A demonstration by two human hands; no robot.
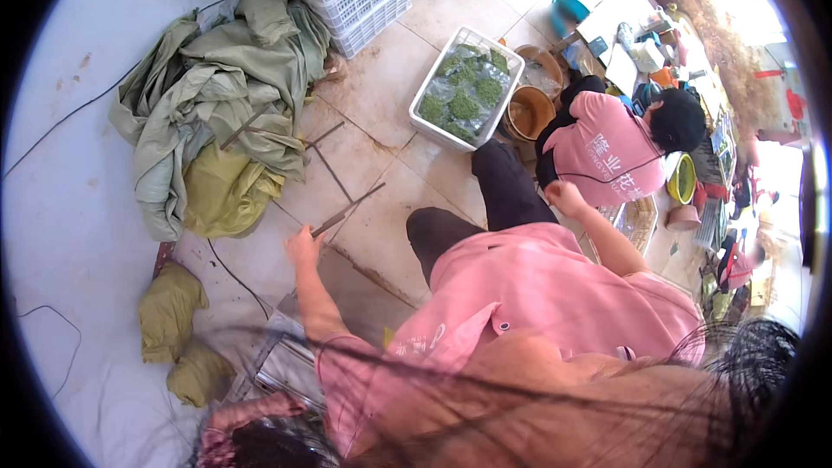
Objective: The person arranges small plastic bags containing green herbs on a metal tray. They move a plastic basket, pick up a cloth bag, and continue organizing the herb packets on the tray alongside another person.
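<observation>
My left hand (303,246) grips the near end of a dark, thin bar (351,209), held out over the tiled floor. More dark bars (331,169) of the same look lie beyond it, reaching towards a heap of grey-green woven sacks (227,84). I cannot tell whether the bars are joined into one frame. My right hand (564,199) is raised with curled fingers close to the back of a co-worker (604,149) in a pink shirt; nothing shows in it. Ahead of my knees stands a white plastic crate (424,118) holding green plant material in clear plastic.
Brown buckets (530,114) stand between the crate and the co-worker. White crates (364,6) are stacked by the wall. Filled sacks (170,312) and a black cable (237,276) lie at left. Another person's arm (257,411) shows at lower left. Cluttered goods (650,52) line the right.
</observation>
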